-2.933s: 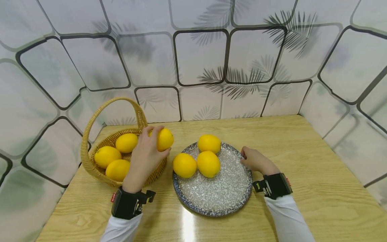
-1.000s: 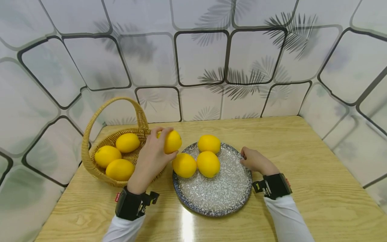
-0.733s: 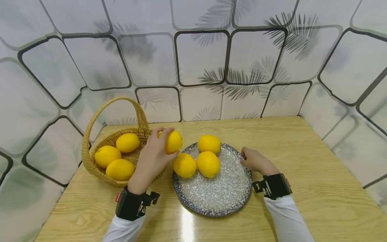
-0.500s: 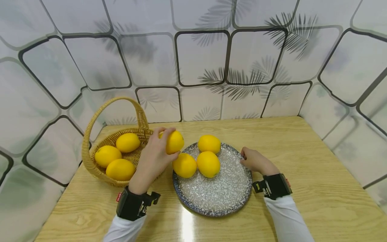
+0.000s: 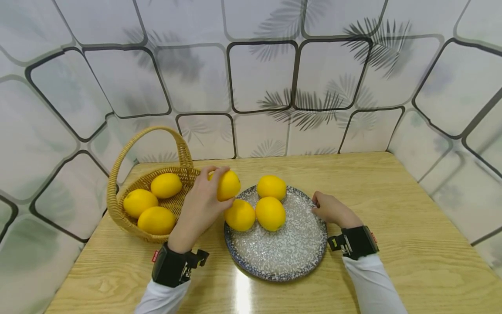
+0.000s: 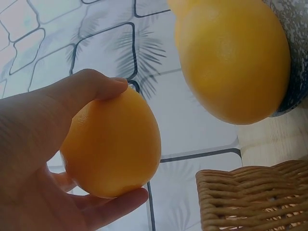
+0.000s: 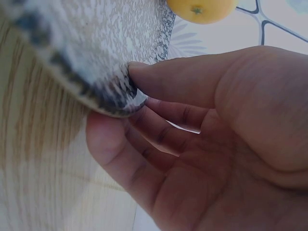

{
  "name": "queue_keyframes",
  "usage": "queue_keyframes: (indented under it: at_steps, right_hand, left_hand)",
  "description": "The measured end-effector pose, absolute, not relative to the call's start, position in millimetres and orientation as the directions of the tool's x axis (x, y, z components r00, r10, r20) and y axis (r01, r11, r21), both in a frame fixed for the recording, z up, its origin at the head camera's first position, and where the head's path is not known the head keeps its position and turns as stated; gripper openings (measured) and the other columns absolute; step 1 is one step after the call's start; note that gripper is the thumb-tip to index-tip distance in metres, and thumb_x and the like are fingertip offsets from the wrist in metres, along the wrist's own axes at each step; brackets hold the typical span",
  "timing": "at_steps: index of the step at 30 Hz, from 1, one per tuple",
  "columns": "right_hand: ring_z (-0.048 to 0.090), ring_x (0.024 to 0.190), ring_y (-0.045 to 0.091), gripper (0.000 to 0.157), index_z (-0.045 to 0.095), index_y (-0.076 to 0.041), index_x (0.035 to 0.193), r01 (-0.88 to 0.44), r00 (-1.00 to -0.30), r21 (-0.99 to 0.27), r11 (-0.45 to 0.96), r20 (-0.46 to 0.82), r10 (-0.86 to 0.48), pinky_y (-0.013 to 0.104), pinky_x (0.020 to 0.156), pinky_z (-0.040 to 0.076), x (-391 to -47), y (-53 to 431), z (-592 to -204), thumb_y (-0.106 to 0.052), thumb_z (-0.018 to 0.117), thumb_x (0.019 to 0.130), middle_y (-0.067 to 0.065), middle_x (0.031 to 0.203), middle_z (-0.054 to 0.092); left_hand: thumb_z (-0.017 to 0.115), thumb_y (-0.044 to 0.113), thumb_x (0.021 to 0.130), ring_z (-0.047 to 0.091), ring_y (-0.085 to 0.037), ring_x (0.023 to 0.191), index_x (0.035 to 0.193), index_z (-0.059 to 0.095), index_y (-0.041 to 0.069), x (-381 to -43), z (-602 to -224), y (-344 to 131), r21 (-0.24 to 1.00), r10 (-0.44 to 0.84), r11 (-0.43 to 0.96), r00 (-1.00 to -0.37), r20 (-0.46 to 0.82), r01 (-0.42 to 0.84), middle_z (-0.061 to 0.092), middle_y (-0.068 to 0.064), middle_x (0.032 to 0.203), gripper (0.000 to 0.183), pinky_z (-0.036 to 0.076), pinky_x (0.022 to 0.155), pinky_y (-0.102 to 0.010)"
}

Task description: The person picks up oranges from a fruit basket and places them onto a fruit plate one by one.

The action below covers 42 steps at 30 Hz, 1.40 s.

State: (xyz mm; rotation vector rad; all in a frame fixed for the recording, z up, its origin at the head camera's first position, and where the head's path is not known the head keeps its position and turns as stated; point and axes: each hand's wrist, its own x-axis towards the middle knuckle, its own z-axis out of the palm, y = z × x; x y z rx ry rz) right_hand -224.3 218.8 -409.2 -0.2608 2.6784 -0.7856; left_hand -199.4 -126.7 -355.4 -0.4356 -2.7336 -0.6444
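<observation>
Left hand (image 5: 199, 201) is gripping an oval yellow lemon (image 5: 229, 185). Right hand (image 5: 332, 208) is pinching a round speckled-grey plate (image 5: 284, 253) between fingertips (image 7: 105, 132).

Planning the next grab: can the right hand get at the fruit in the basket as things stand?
Probably not: the right hand pinches the plate's rim, and the left hand, holding a yellow fruit, is between it and the basket.

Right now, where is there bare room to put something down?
The plate is bare at the front, between its three fruits and near rim. So is the table between the right hand and right wall. Crowded: the plate's back left, with the left hand holding another fruit nearby, and the basket, with three more fruits.
</observation>
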Motion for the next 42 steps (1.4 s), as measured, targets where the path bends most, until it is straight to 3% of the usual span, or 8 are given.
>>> queue_keyframes:
  at_steps: [16,24,42]
  right_hand:
    - [0.048,0.077,0.022,0.018,0.050,0.005,0.112,-0.087,-0.926,-0.544,0.835,-0.266,-0.270,0.032,0.065,0.040,-227.1,221.8,-412.5,-0.009,0.056,0.101,0.013,0.090,0.053]
    - [0.048,0.076,0.022,0.018,0.050,0.005,0.111,-0.087,-0.926,-0.544,0.834,-0.264,-0.269,0.032,0.065,0.041,-228.8,222.1,-414.2,-0.008,0.056,0.101,0.014,0.091,0.053]
    - [0.044,0.072,0.020,0.014,0.048,0.003,0.108,-0.082,-0.924,-0.565,0.821,-0.265,-0.275,0.031,0.063,0.037,-226.3,221.7,-413.7,-0.008,0.054,0.102,0.010,0.086,0.046]
  left_hand:
    - [0.085,0.029,0.082,0.059,-0.037,0.114,0.146,0.049,0.021,-199.6,-357.2,-122.6,0.372,0.235,0.852,-0.904,0.357,0.368,0.046,-0.017,0.144,0.074,0.060,0.069,-0.046]
    - [0.085,0.028,0.082,0.059,-0.036,0.113,0.145,0.049,0.022,-200.3,-358.8,-121.1,0.372,0.252,0.844,-0.897,0.364,0.388,0.047,-0.016,0.142,0.072,0.061,0.073,-0.046]
    - [0.086,0.028,0.081,0.060,-0.035,0.112,0.144,0.050,0.022,-199.6,-361.4,-112.0,0.389,0.280,0.825,-0.895,0.348,0.409,0.047,-0.017,0.144,0.073,0.060,0.070,-0.044]
